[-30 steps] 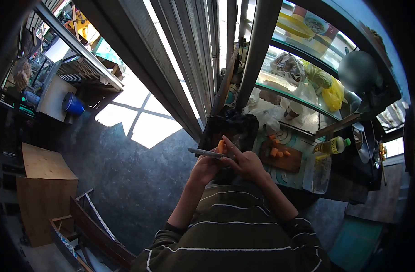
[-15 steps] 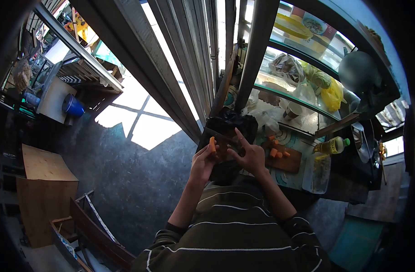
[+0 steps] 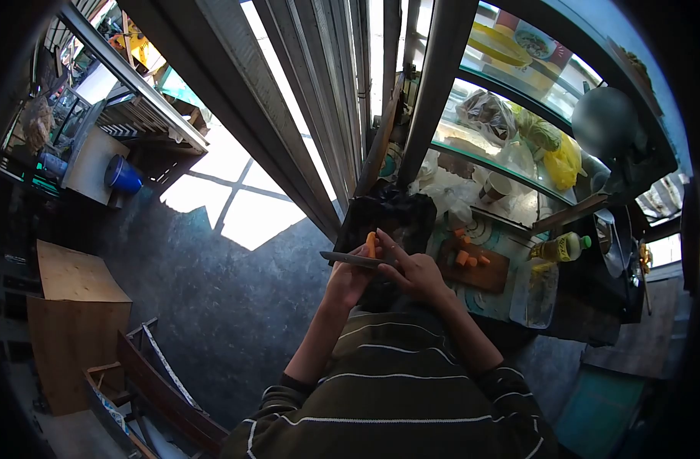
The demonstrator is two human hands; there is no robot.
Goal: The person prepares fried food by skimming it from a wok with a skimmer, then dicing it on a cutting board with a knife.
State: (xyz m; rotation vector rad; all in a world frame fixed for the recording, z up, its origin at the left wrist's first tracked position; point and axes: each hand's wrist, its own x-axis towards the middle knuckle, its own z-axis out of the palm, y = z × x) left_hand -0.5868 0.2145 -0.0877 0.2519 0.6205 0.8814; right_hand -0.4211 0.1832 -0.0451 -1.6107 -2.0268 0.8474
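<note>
My left hand [image 3: 345,281] holds a short orange carrot piece [image 3: 371,244] upright in its fingers. My right hand [image 3: 416,275] grips a knife [image 3: 350,258] whose blade lies level and points left, across the carrot's base and over my left fingers. Both hands hover over a black bag-lined bin [image 3: 396,212] at the counter's left end. To the right lies a wooden cutting board [image 3: 491,276] with several cut carrot chunks [image 3: 462,257] on it.
A yellow bottle with a green cap [image 3: 560,246] and a clear plastic container [image 3: 541,291] stand right of the board. A cup [image 3: 494,186] and plastic bags [image 3: 488,111] sit behind glass. Another person [image 3: 606,115] is at the far right. Dark floor lies to the left.
Half a second ago the hands were apart, the carrot raised to the left and the knife angled up. Now they have come together, with the blade level against the carrot, as a second ago.
</note>
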